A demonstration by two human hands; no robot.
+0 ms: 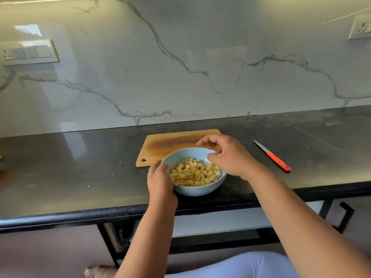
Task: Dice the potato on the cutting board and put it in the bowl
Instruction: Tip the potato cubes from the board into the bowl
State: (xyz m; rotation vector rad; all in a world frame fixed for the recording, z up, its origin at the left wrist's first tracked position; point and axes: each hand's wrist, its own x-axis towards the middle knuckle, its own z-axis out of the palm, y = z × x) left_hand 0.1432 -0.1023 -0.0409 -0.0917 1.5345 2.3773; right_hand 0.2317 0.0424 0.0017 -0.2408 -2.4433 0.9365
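A pale blue bowl (197, 190) sits near the counter's front edge, filled with diced potato cubes (193, 174). My left hand (160, 180) grips the bowl's left rim and side. My right hand (224, 155) hovers over the bowl's right rim with fingers loosely curled and nothing seen in them. Behind the bowl lies the wooden cutting board (168, 144), its visible surface bare; my right hand hides its right end.
A knife with a red handle (278, 160) lies on the dark counter (70, 173) to the right of the board. A marble backsplash rises behind, with a switch plate (28, 53) at left and a socket (360, 27) at right. A few small potato bits dot the counter.
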